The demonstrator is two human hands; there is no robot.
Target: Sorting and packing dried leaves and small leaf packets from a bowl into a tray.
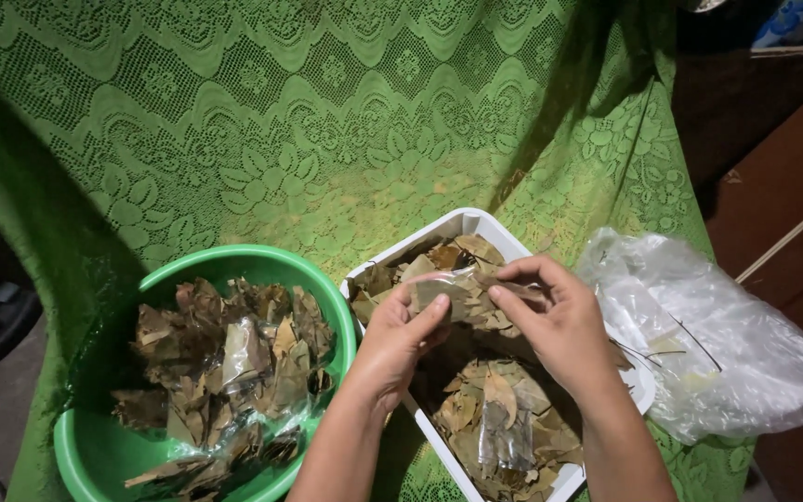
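Both hands, left [400,336] and right [555,323], grip pinching small clear packet [446,290], above white tray [462,223] of dried leaves [499,409]

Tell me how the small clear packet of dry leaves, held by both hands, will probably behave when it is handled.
The clear packet is probably floppy: thin film, pinched between the left hand and right hand. It looks light, since only dry brown leaves fill it. The leaves may crumble if squeezed, like those in the white tray.
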